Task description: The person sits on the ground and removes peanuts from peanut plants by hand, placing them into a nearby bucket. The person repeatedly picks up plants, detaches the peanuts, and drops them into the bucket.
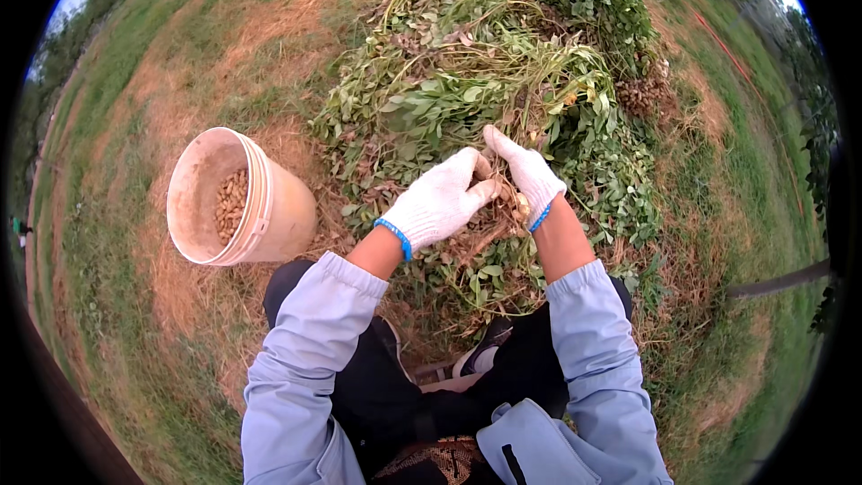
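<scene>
My left hand (444, 199), in a white knit glove with a blue cuff edge, has its fingers closed around peanut pods and roots. Close beside it on the right, my right hand (527, 172), gloved alike, grips the same cluster of peanut roots (498, 215), with some pale pods showing between the hands. Leafy stems run from there into a large heap of pulled peanut plants (431, 108) in front of me. To the left a whitish plastic bucket (289, 215) leans with its mouth towards me, and unshelled peanuts (232, 205) lie inside it.
Dry and green grass (202, 323) surrounds the heap. More peanut pods on roots (645, 91) hang at the heap's right side. My legs and shoes are just below the hands. A dark curved bar (781, 281) enters from the right, and a red line (727, 50) crosses the grass beyond.
</scene>
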Demonstrator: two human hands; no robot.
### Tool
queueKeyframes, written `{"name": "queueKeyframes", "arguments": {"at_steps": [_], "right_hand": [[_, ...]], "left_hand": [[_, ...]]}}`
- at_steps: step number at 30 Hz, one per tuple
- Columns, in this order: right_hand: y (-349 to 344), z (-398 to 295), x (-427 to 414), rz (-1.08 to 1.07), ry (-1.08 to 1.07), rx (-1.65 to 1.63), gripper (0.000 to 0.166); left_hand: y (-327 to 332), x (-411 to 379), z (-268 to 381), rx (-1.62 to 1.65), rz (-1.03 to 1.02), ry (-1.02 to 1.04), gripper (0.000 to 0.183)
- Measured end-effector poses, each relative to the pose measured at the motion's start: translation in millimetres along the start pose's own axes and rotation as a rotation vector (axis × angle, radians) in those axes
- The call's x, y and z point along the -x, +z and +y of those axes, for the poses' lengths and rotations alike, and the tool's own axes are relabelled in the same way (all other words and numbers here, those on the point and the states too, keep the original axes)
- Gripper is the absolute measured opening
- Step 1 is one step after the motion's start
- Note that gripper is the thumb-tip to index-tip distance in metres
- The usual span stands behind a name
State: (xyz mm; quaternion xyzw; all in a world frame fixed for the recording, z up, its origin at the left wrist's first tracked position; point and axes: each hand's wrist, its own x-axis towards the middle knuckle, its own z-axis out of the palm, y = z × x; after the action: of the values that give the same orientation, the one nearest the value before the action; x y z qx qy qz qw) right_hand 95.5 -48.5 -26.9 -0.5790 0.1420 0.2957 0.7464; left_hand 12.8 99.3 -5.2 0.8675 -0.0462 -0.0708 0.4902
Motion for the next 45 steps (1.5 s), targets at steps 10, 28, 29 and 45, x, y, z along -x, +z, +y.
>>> {"name": "queueKeyframes", "arguments": {"at_steps": [10, 28, 29, 45], "right_hand": [[10.8, 5.9, -2.4, 0.034, -0.015, -0.082, 0.043], [15.0, -19.4, 25.0, -0.116, -0.039, -0.215, 0.027], [15.9, -20.2, 23.0, -0.116, -0.047, -0.195, 0.027], [11.3, -1.7, 3.8, -0.082, -0.086, 0.221, 0.049]], "left_hand": [[7.5, -4.6, -2.1, 0.078, 0.054, -0.004, 0.037], [3.7, 4.0, -17.2, 1.325, -0.230, -0.061, 0.021], [2.3, 4.9, -17.0, 1.327, -0.209, -0.094, 0.020], [3.5, 9.1, 1.9, 0.278, 0.007, -0.177, 0.042]]}}
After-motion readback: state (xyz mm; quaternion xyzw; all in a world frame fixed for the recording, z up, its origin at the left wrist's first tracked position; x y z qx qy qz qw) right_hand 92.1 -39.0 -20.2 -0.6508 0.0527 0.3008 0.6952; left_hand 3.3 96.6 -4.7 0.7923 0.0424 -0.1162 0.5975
